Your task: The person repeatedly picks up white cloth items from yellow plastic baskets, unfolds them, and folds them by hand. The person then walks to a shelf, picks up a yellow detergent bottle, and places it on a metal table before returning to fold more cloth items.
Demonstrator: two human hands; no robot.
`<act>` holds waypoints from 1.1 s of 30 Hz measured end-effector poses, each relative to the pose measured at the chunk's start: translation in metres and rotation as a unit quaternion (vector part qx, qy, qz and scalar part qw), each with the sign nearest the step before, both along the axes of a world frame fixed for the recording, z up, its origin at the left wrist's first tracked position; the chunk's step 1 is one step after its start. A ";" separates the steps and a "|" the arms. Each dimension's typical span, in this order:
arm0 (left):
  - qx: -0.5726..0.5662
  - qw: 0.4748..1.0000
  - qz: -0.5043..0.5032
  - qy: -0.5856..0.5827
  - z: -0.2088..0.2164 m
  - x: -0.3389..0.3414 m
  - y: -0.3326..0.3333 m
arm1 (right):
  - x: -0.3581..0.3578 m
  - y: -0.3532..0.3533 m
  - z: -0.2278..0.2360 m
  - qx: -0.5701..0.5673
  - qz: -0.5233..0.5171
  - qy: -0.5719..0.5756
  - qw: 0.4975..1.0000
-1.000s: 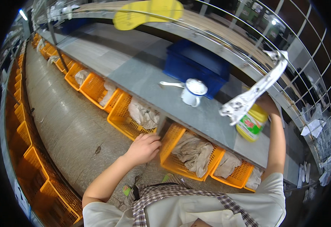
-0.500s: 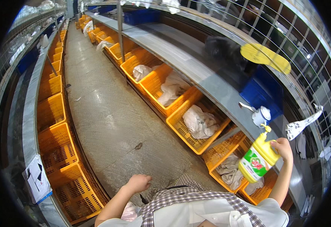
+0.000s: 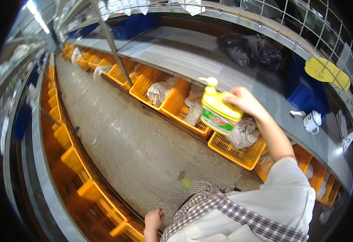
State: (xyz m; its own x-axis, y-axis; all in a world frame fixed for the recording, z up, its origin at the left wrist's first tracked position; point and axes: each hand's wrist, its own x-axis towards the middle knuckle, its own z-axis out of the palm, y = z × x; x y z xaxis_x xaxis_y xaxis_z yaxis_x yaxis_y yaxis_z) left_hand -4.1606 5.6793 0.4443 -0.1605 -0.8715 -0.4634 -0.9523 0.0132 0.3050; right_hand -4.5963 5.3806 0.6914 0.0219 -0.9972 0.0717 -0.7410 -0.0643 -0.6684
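A yellow pump-top jug of detergent point(image 3: 221, 111) with a green, white and red label hangs from my right hand point(image 3: 241, 100). My fingers are wrapped round its handle. The jug is held tilted at the edge of the right-hand shelf, in front of the orange crates. Low beside my checked apron, over the floor, my left hand point(image 3: 154, 220) is loosely closed, and no object shows in it.
A grey shelf point(image 3: 184, 52) runs along the right, bearing a black plastic bag point(image 3: 245, 48), a blue bin point(image 3: 305, 86) and a white enamel mug point(image 3: 312, 122). Orange crates point(image 3: 235, 155) with pale cloth stand below. More crates point(image 3: 98, 201) line the left side of the aisle floor point(image 3: 116, 133).
My right hand has carried the jug forward and to the left, away from beside the mug. My left hand sits lower in view. The whole view has turned.
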 end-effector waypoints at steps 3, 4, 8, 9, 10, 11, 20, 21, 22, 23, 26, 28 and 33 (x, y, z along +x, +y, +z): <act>0.139 0.977 0.152 -0.050 0.001 0.056 -0.028 | 0.051 -0.088 0.007 0.049 0.002 -0.098 0.994; 0.161 0.959 0.230 0.034 -0.002 0.073 -0.037 | 0.067 -0.112 0.008 0.068 0.029 -0.133 0.988; 0.089 0.976 0.189 0.066 -0.024 0.121 -0.075 | 0.160 -0.211 0.002 0.124 0.068 -0.355 0.924; 0.112 0.932 0.282 0.196 -0.032 0.138 -0.099 | 0.183 -0.235 -0.001 0.124 0.074 -0.386 0.911; 0.198 0.918 0.322 0.118 -0.040 0.155 -0.124 | 0.208 -0.258 -0.004 0.131 0.069 -0.417 0.897; 0.285 0.890 0.355 0.040 -0.048 0.173 -0.152 | 0.234 -0.279 -0.007 0.139 0.075 -0.455 0.876; 0.055 0.976 0.209 0.033 -0.006 0.381 -0.403 | 0.455 -0.471 0.020 0.212 0.071 -0.514 0.828; 0.023 0.979 0.199 0.035 0.004 0.402 -0.437 | 0.479 -0.491 0.023 0.220 0.088 -0.517 0.822; -0.017 0.985 0.168 0.039 0.015 0.420 -0.472 | 0.500 -0.511 0.026 0.224 0.102 -0.524 0.816; -0.058 0.987 0.141 0.048 0.025 0.436 -0.508 | 0.519 -0.530 0.027 0.225 0.116 -0.531 0.809; -0.142 0.984 0.071 0.084 0.046 0.474 -0.625 | 0.578 -0.590 0.022 0.221 0.143 -0.580 0.771; -0.182 0.979 0.038 0.090 0.055 0.489 -0.702 | 0.616 -0.635 0.015 0.217 0.142 -0.601 0.756; -0.263 0.950 0.014 0.166 0.089 0.503 -0.879 | 0.689 -0.759 0.010 0.150 0.140 -0.697 0.687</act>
State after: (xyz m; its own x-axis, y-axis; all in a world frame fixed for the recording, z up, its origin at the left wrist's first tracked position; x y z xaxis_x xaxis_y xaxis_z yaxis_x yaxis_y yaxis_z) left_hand -3.6578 4.8002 0.5338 -0.1943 -0.9747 0.1103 -0.8067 0.2227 0.5473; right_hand -3.9069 4.6215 0.7019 0.3344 -0.9424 0.0093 0.6464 0.2222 -0.7299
